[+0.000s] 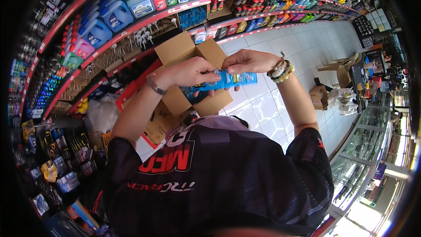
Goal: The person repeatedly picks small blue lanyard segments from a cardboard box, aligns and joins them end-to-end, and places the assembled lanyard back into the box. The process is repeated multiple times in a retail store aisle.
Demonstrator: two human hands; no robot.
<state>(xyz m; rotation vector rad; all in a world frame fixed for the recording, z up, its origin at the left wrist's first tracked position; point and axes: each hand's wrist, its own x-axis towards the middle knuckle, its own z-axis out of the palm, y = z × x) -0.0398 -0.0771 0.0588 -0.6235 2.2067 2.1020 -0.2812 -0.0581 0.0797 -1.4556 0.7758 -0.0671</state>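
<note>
shirt [245,171], dark and smooth, fills six o'clock nearest us, and up at twelve it's both hands in play! left hand [199,71] has the glossy blue packet [242,80] clamped, thumb on top, fingertips showing underneath, seemingly to hold that thin, bendy film flat; right hand [252,61] is drawn into a narrow pinch on the packet's upper edge, though what's under that grip is hidden. round beads [281,71] ring the right wrist, a metal band [156,85] the left. just beyond, towards eleven, cardboard box [175,49], brown and matte, stiff flaps splayed, likely so its mouth is easy to reach! glossy white tiles [302,52] gleam at two. farther out, ten to eleven, rigid blue jugs [117,15] line red-edged shelves [188,6], labels outward, presumably for quick picking.
</note>
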